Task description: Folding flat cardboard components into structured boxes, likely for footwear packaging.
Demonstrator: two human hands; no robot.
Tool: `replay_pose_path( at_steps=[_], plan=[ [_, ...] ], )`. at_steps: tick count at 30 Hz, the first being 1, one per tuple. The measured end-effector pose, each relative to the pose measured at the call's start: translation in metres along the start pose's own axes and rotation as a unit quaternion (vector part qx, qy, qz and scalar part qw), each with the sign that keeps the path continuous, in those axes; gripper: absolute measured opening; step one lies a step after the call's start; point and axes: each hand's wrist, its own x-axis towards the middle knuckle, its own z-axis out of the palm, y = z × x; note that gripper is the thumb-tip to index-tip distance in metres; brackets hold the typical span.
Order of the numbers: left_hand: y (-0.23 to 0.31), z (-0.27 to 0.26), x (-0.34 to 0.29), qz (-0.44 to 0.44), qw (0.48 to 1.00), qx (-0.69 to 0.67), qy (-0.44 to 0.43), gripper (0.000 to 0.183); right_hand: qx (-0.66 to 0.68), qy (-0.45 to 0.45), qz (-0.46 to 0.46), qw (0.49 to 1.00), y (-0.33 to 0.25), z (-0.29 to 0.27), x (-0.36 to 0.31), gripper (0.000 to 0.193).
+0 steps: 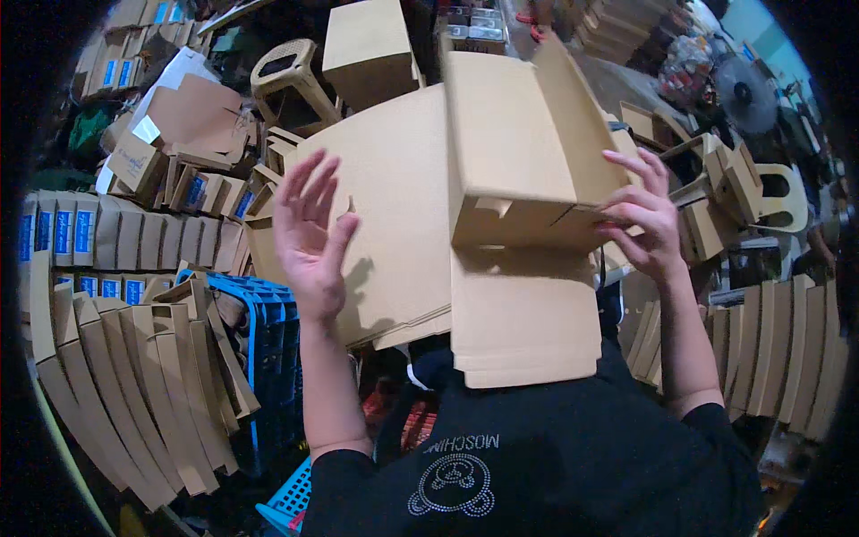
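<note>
A half-folded brown cardboard box [506,152] is held up in front of me, one long flap [523,327] hanging down toward my chest. My right hand [642,219] grips the box's right side wall, fingers curled over the edge. My left hand [309,228] is raised to the left of the box with fingers spread, holding nothing and apart from the box. Behind both hands a stack of flat cardboard sheets [394,206] lies tilted.
Rows of folded flat boxes stand at the left [134,394] and the right [787,349]. A blue plastic crate [268,331] sits by my left arm. Farther back are a beige plastic stool [291,76], a closed carton [367,49] and a fan [743,89].
</note>
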Motion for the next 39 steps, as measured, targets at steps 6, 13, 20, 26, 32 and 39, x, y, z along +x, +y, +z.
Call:
replay_pose_path(
  at_steps=[6,13,20,26,32,39],
  plan=[
    [-0.004,-0.025,0.002,-0.161,0.984,-0.063,-0.031,0.079,0.023,0.15,0.084,0.985,-0.044,0.003,0.023,0.015],
    [-0.016,-0.036,-0.003,-0.266,0.889,-0.364,0.075,0.105,0.258,-0.127,0.0,0.958,-0.12,0.071,0.055,0.107],
    [-0.021,-0.044,0.001,-0.269,0.899,-0.334,0.092,0.111,-0.042,-0.102,0.022,0.994,0.004,0.017,0.054,0.098],
    [-0.03,-0.047,-0.001,-0.289,0.857,-0.416,0.097,0.111,-0.07,-0.085,0.033,0.993,0.062,0.032,0.034,0.033],
    [0.017,-0.068,0.007,-0.228,0.855,-0.459,0.084,0.094,-0.144,0.004,-0.141,0.979,-0.002,0.011,0.08,0.064],
    [0.022,-0.039,0.008,-0.162,0.944,-0.238,0.16,0.069,-0.169,-0.025,-0.225,0.959,-0.098,0.02,0.076,0.061]
  ],
)
